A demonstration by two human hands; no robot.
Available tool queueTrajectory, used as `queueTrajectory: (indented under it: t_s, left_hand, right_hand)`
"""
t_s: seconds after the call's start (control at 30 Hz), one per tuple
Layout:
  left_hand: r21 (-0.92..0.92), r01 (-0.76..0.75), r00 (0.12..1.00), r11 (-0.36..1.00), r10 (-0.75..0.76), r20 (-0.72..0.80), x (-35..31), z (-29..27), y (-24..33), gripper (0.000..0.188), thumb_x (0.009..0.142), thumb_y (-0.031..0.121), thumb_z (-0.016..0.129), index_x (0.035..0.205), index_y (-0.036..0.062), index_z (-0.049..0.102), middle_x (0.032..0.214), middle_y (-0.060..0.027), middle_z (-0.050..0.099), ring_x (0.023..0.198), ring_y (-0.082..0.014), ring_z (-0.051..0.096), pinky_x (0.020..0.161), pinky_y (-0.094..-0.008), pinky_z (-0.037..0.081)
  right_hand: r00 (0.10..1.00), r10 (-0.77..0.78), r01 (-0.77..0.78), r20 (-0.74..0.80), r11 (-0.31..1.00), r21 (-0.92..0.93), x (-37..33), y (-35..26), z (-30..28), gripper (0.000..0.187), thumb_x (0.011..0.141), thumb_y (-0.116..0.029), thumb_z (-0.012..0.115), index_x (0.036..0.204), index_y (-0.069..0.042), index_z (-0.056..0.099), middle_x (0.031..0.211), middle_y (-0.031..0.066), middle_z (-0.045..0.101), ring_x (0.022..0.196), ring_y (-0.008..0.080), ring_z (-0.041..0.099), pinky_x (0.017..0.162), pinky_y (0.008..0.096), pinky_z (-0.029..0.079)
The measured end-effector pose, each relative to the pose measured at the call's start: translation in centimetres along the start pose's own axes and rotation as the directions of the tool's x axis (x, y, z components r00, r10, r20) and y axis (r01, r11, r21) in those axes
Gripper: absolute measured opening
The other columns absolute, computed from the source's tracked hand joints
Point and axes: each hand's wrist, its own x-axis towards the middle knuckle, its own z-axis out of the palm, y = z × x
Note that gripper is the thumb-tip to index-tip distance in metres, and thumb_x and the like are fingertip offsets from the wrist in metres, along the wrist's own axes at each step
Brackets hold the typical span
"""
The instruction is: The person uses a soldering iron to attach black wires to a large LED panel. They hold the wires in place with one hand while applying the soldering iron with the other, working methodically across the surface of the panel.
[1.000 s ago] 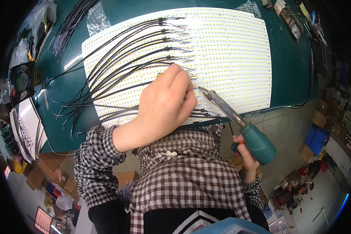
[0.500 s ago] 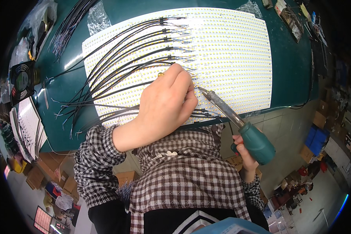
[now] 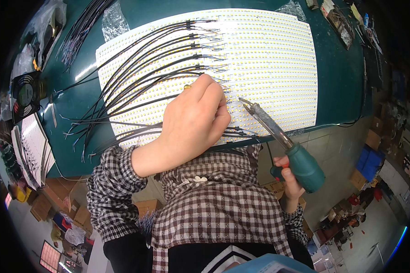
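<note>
My left hand is closed in a pinch over the white LED panel, its fingertips mostly hidden from above. A black cable runs in under this hand, and thin coloured wire ends show just past the fingers. My right hand grips a soldering iron with a green handle and a dark, crusted metal barrel. Its tip hangs over the panel a little to the right of my left fingers, apart from the wires. Several other black cables lie in a row, their thin wires ending at the panel's middle.
A green worktable carries the panel. On its left are a bundle of loose cables, a black fan and stacked white strips. A worn box lies far right. Cardboard boxes stand below on the floor.
The soldering iron has moved slightly right, its tip drawing away from the wires beside my left fingers. My left hand stays where it was.
</note>
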Motion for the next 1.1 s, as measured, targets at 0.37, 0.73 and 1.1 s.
queueTrajectory:
  t_s: [0.37, 0.73, 1.1]
  left_hand:
    - [0.065, -0.252, 0.937, 0.966, 0.226, 0.264, -1.1, -0.7, 0.5, 0.013, 0.080, 0.006, 0.065, 0.091, 0.0038, 0.057, 0.088, -0.0100, 0.051, 0.078, -0.0271, 0.057, 0.068, -0.0394, 0.046]
    - [0.358, -0.226, 0.966, 0.906, 0.160, 0.204, -1.6, -1.5, 1.6, 0.016, 0.083, 0.007, 0.071, 0.094, 0.0072, 0.060, 0.089, -0.0073, 0.056, 0.077, -0.0257, 0.059, 0.068, -0.0390, 0.045]
    - [0.241, -0.177, 0.960, 0.954, 0.114, 0.256, -0.3, -1.2, 0.3, 0.020, 0.082, 0.003, 0.071, 0.099, 0.0056, 0.061, 0.097, -0.0097, 0.055, 0.087, -0.0290, 0.058, 0.074, -0.0410, 0.045]
  right_hand:
    - [0.998, -0.036, 0.042, -0.052, 0.993, 0.113, 0.7, 0.6, -0.5, 0.047, 0.095, -0.020, 0.070, 0.124, 0.014, 0.059, 0.092, 0.0171, 0.067, 0.082, 0.0270, 0.069, 0.082, 0.0480, 0.063]
    - [0.988, -0.127, 0.139, -0.083, 0.977, 0.163, 0.9, 1.4, -1.0, 0.048, 0.095, -0.021, 0.071, 0.127, 0.013, 0.059, 0.094, 0.0172, 0.067, 0.083, 0.0254, 0.068, 0.081, 0.0485, 0.063]
    - [0.984, -0.131, 0.147, -0.120, 0.981, 0.130, 1.0, 0.9, -0.8, 0.045, 0.095, -0.022, 0.069, 0.123, 0.012, 0.060, 0.093, 0.0163, 0.066, 0.081, 0.0243, 0.067, 0.077, 0.0464, 0.063]
